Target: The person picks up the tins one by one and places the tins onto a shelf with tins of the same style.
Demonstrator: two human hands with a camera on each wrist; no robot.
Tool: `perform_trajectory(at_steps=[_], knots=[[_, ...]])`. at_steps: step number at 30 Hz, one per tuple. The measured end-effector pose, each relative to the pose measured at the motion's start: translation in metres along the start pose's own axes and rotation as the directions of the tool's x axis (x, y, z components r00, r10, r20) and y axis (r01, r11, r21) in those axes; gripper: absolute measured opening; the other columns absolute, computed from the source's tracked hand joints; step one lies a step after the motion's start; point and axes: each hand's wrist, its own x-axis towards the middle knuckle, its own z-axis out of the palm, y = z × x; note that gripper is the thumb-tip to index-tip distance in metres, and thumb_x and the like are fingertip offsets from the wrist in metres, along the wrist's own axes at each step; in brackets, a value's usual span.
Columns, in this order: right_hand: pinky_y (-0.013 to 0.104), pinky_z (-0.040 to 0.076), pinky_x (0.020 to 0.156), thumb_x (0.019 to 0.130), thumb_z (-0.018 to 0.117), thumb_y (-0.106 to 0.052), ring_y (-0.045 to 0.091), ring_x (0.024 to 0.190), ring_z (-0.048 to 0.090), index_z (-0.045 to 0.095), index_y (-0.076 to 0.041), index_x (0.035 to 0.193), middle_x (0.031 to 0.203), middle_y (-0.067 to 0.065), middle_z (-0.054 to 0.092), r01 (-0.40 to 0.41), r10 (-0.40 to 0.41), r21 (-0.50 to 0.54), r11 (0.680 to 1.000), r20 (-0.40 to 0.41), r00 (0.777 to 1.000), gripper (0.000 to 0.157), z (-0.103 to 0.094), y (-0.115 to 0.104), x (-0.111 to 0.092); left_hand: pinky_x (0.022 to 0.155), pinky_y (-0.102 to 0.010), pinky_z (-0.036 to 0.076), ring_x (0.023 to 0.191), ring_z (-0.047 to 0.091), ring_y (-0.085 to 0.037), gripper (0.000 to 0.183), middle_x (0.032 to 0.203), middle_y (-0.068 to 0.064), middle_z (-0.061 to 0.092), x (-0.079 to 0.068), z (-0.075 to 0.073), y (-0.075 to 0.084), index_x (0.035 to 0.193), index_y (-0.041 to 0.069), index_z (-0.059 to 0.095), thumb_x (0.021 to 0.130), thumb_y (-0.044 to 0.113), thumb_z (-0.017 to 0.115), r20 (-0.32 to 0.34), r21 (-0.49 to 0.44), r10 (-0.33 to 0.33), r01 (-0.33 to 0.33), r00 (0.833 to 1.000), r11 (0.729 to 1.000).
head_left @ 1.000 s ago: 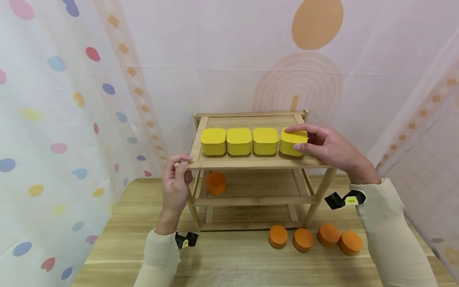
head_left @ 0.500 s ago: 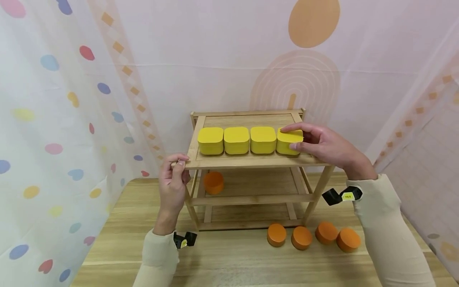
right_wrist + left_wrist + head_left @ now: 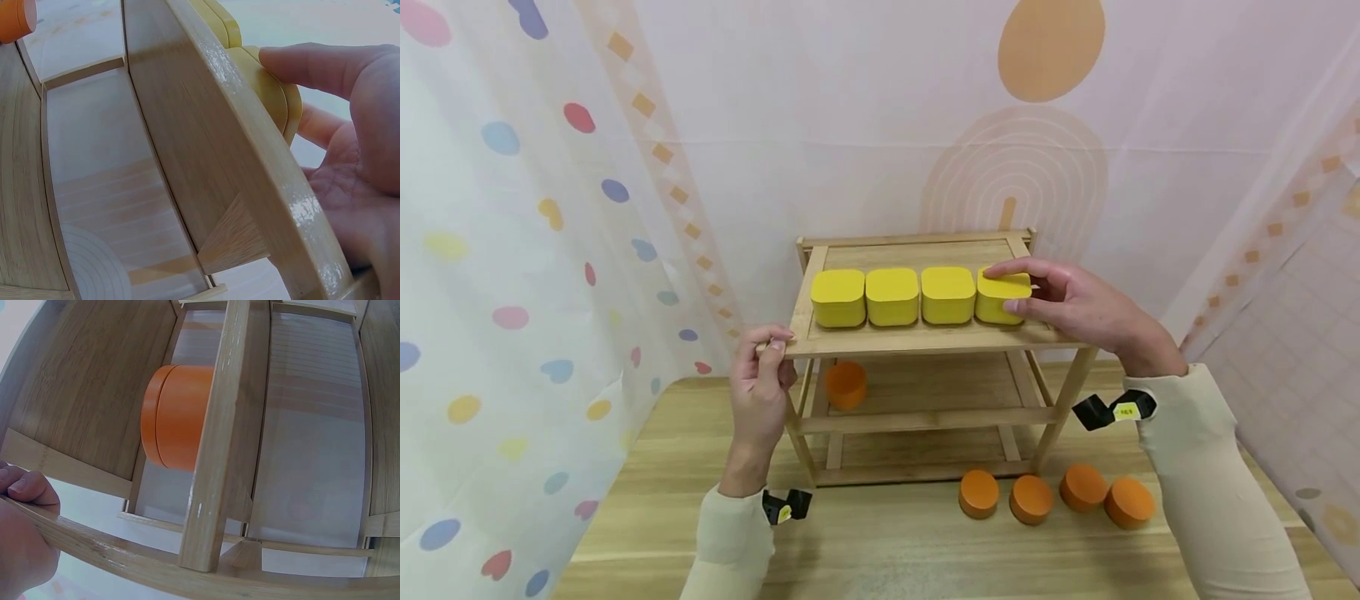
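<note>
A row of several yellow rounded-square boxes sits along the top tier of a wooden shelf rack. At the row's right end my right hand holds the last yellow box, thumb on its front face and a finger over its top. In the right wrist view the thumb presses that box, which rests on the shelf. My left hand grips the front left corner of the top tier between thumb and curled fingers. Below it, an orange round tin stands at the left of the middle tier.
Several orange round tins lie on the wooden table in front of the rack's right leg. A patterned curtain hangs close behind the rack, and another side of it hangs at the left.
The head view has shifted slightly, moving the whole scene a little to the left. Both hands keep their places on the rack and the right-end yellow box.
</note>
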Motion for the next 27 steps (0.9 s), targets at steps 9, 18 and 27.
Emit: perform_trajectory(at_steps=[9,18,27], knots=[[0.029,0.035,0.046,0.101,0.055,-0.016,0.014,0.053,0.033,0.053,-0.013,0.140,0.094,0.011,0.046,0.014,-0.015,0.036,0.999,0.028,1.000,0.039,0.002,-0.003,0.003,0.049,-0.025,0.025,0.053,0.028,-0.014,0.018,0.064,-0.003,0.032,-0.001,-0.003,0.005,0.102,0.009,0.059,0.103,0.006,0.042,-0.012,-0.023,0.001,-0.002,1.000,1.000],[0.029,0.037,0.052,0.101,0.055,-0.012,0.014,0.061,0.035,0.052,-0.009,0.140,0.130,0.010,0.047,0.051,-0.054,0.063,0.997,0.044,0.998,0.039,0.005,-0.005,0.010,0.048,-0.026,0.024,0.052,0.027,-0.014,0.015,0.063,-0.004,0.031,-0.002,-0.009,0.008,0.101,0.001,0.056,0.102,0.005,0.042,-0.021,-0.012,0.019,-0.019,1.000,1.000],[0.024,0.047,0.061,0.100,0.058,-0.014,0.014,0.077,0.053,0.048,-0.014,0.144,0.131,0.010,0.048,0.029,-0.032,0.103,0.994,0.022,0.999,0.045,0.007,-0.004,0.008,0.048,-0.026,0.024,0.052,0.028,-0.014,0.015,0.062,-0.003,0.033,-0.003,-0.010,0.006,0.103,-0.008,0.050,0.102,0.005,0.042,-0.013,-0.007,0.026,-0.026,1.000,1.000]])
